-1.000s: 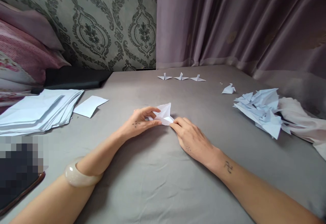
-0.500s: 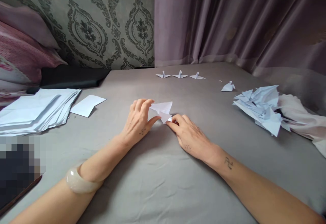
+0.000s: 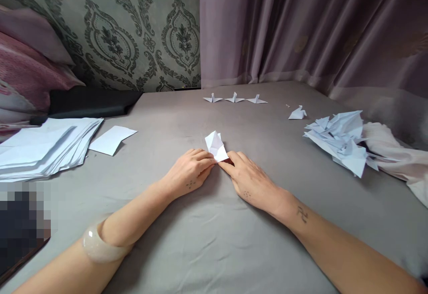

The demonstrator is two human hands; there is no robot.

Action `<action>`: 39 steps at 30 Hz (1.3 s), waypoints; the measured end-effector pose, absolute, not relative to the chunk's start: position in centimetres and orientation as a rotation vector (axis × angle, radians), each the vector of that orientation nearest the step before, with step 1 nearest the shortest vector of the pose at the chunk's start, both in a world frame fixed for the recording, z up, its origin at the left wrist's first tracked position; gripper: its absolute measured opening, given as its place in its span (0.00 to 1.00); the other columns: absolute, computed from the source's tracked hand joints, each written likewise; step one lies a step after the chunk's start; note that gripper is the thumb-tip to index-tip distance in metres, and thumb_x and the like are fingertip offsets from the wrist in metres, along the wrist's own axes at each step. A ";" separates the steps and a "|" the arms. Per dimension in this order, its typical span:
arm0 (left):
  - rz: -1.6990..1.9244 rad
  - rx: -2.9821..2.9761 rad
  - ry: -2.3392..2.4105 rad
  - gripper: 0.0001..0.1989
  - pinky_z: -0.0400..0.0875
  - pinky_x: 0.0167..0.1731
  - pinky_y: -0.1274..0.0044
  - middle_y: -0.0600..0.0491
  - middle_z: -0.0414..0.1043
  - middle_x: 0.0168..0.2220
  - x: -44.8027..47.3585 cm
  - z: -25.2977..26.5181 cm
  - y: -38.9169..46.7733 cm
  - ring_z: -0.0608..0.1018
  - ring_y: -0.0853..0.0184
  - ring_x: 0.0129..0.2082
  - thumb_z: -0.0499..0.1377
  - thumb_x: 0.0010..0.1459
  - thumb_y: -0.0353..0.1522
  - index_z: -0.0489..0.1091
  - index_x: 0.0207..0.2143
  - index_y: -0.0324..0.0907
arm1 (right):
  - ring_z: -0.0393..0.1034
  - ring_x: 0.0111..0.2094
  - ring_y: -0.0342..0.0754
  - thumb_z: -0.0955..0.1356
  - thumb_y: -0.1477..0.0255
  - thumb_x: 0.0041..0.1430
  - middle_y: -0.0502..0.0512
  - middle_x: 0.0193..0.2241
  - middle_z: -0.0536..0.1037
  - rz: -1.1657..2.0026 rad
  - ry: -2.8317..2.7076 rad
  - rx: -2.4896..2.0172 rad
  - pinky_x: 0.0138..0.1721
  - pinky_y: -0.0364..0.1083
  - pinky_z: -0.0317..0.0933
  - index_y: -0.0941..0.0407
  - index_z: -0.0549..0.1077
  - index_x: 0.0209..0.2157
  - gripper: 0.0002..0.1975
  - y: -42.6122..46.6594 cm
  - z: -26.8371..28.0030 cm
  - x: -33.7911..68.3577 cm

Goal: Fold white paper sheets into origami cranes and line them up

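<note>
A small piece of folded white paper (image 3: 216, 145) stands partly raised between my two hands, its creased flaps pointing away from me. My left hand (image 3: 194, 168) is closed at its lower left edge, fingertips pressed together on the paper. On the lower right edge, my right hand (image 3: 249, 176) pinches the paper between thumb and fingers. The fingertips hide the bottom of the fold. Both hands rest low on the grey cloth surface (image 3: 207, 240).
Three folded paper cranes (image 3: 234, 98) line the far side, with another folded bird (image 3: 297, 113) to their right. A heap of folded paper (image 3: 337, 140) lies at right beside pale cloth (image 3: 391, 147). At left are a stack of white sheets (image 3: 43, 147) and one loose sheet (image 3: 113, 140).
My left hand has come down and right, its spread fingers closing on the paper's lower edge. The paper's upper flap has swung from wide and flat to narrow and upright.
</note>
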State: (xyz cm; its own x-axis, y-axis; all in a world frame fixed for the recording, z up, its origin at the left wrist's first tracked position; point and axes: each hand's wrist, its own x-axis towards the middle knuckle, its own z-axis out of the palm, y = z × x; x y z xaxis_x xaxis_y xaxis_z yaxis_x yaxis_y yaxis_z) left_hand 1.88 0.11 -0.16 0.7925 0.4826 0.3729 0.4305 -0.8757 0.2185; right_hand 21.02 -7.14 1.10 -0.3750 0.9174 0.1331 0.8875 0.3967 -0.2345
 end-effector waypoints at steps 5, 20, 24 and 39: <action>0.553 2.875 0.701 0.15 0.67 0.41 0.71 0.48 0.74 0.41 1.6 0.0 0.2 0.73 0.64 0.41 0.47 0.63 0.27 0.73 0.43 0.42 | 0.63 0.39 0.47 0.58 0.84 0.58 0.56 0.38 0.69 0.307 -2.378 -1.581 0.37 0.44 0.60 0.54 0.73 0.42 0.18 -7.4 2.0 22.0; 0.355 3.002 0.713 0.24 0.65 0.39 0.71 0.47 0.66 0.40 2.0 0.2 0.2 0.67 0.64 0.36 0.47 0.60 0.24 0.65 0.55 0.52 | 0.69 0.31 0.44 0.61 0.76 0.54 0.50 0.32 0.77 0.484 -1.964 -1.849 0.30 0.42 0.57 0.52 0.75 0.33 0.12 -5.7 2.2 23.6; 0.467 2.960 0.691 0.20 0.66 0.39 0.73 0.48 0.69 0.40 1.9 -0.1 0.2 0.69 0.65 0.37 0.46 0.60 0.23 0.69 0.50 0.45 | 0.67 0.30 0.44 0.67 0.64 0.54 0.50 0.32 0.75 0.426 -1.828 -1.828 0.30 0.42 0.57 0.53 0.73 0.34 0.08 -5.2 0.8 22.2; 0.900 3.154 0.874 0.09 0.49 0.47 0.66 0.55 0.74 0.42 1.2 0.9 -0.3 0.69 0.62 0.47 0.51 0.60 0.24 0.67 0.31 0.45 | 0.60 0.34 0.47 0.56 0.82 0.62 0.55 0.38 0.71 -0.473 -2.336 -1.451 0.36 0.47 0.52 0.55 0.71 0.35 0.15 -6.0 1.3 22.1</action>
State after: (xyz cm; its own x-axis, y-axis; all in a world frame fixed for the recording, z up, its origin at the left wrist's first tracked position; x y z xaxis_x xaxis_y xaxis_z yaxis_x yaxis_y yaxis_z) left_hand 1.15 -0.26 0.92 0.7312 0.4047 0.5492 0.5374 -0.8376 -0.0982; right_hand 22.14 -6.00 1.33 -0.4146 0.7856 0.4593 0.9024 0.4202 0.0958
